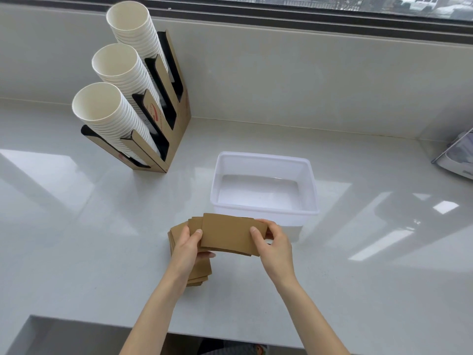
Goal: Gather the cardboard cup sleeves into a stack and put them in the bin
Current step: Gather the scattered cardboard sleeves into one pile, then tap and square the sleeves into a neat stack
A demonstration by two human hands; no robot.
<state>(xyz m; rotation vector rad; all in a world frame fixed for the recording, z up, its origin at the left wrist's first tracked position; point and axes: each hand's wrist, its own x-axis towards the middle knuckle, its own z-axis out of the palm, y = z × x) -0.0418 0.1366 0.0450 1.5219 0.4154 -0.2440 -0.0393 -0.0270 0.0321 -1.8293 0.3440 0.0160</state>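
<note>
A bundle of flat brown cardboard cup sleeves [226, 233] is held just above the counter, in front of the near wall of a white plastic bin [265, 212]. My left hand [188, 248] grips the bundle's left end, thumb on top. My right hand [273, 243] pinches its right end. More brown sleeves [201, 274] lie in a loose pile on the counter under my left hand, partly hidden by it. The bin holds nothing.
A cardboard holder [163, 116] with three tilted stacks of white paper cups [107, 116] stands at the back left. A grey-white object [458, 157] sits at the right edge. The glossy white counter [358, 278] has a cut-out edge at the lower left.
</note>
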